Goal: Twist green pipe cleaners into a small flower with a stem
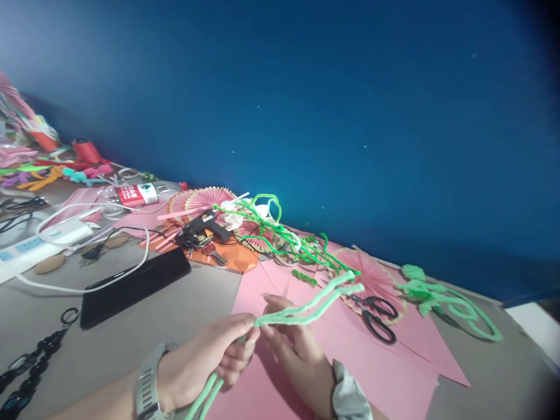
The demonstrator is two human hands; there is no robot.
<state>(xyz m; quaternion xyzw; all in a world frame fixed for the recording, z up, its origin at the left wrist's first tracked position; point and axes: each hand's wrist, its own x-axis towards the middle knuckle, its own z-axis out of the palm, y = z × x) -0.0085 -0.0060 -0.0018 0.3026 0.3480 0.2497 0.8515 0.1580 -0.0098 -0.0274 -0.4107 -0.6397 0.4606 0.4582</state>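
Observation:
My left hand (231, 344) is closed around pale green pipe cleaners (310, 313). Two fuzzy strands reach out from its pinch up to the right, and two tails hang below the fist. Right beside it is my right hand (297, 344), its fingers apart and partly behind the strands. Its thumb tip comes close to the pinch point; whether it touches the strands I cannot tell. Pink paper sheets (371, 373) lie beneath the hands. Black-handled scissors (378, 321) rest on the paper to the right, near the strands' far ends.
Beyond the hands lie bright green pipe cleaners (297, 242), pink paper fans (210, 199) and a black glue gun (207, 226). Further left are a phone (135, 286), a plastic bottle (144, 193) and a white power strip (48, 248). More pale green pipe cleaners (455, 303) sit at right, before a blue wall (306, 116).

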